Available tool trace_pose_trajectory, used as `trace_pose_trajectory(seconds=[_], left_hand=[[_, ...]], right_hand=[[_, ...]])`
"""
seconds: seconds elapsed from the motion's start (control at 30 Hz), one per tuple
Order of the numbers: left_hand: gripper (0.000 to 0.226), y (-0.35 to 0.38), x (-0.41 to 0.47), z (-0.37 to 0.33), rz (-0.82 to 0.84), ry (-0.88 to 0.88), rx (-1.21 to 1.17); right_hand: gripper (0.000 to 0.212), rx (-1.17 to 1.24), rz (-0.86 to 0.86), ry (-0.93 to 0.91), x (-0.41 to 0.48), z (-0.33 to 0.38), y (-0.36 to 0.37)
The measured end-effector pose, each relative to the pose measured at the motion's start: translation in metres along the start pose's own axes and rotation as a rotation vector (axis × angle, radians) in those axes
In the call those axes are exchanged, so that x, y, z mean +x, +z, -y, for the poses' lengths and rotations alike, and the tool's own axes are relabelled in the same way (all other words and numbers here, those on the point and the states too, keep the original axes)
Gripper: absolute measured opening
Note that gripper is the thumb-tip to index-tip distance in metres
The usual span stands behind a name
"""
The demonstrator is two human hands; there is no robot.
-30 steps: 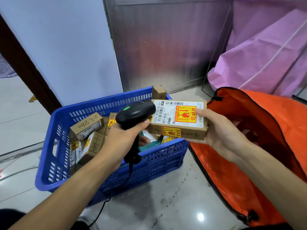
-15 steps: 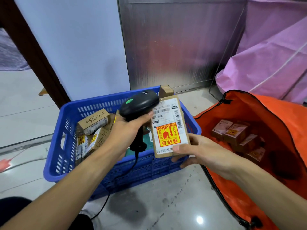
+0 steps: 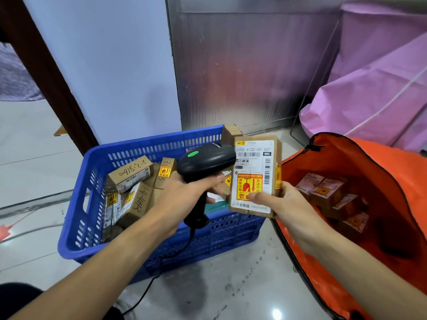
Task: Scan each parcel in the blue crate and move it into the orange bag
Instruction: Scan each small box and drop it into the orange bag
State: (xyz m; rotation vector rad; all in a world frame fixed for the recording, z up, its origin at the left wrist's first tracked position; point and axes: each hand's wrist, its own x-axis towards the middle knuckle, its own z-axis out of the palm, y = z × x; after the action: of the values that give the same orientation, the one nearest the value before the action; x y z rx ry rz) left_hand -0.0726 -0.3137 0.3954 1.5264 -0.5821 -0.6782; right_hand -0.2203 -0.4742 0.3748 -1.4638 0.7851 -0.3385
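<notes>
Bare left hand [image 3: 182, 192], bare right hand [image 3: 288, 205], dark garment [image 3: 18, 299]

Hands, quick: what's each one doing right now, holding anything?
Left hand: grips the black barcode scanner by its handle.
Right hand: holds a labelled cardboard parcel upright, thumb on the label.

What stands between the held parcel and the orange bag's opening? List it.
Nothing visible. The parcel in the right hand is held just left of the orange bag, whose mouth gapes open toward it. The scanner in the left hand is on the parcel's other side, over the blue crate.
</notes>
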Motion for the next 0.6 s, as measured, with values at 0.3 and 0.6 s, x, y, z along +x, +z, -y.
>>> trace_pose_trajectory(seconds=[0.3, 0.6], left_hand=[[0.015, -0.01, 0.001, -0.005, 0.012, -0.015, -0.056], [0.015, -0.009, 0.004, -0.004, -0.014, -0.008, -0.086]], right_hand=[[0.058, 0.057, -0.29, -0.08, 0.014, 0.001, -0.022], [0.06, 0.014, -0.262, -0.077, 0.014, -0.001, -0.018]])
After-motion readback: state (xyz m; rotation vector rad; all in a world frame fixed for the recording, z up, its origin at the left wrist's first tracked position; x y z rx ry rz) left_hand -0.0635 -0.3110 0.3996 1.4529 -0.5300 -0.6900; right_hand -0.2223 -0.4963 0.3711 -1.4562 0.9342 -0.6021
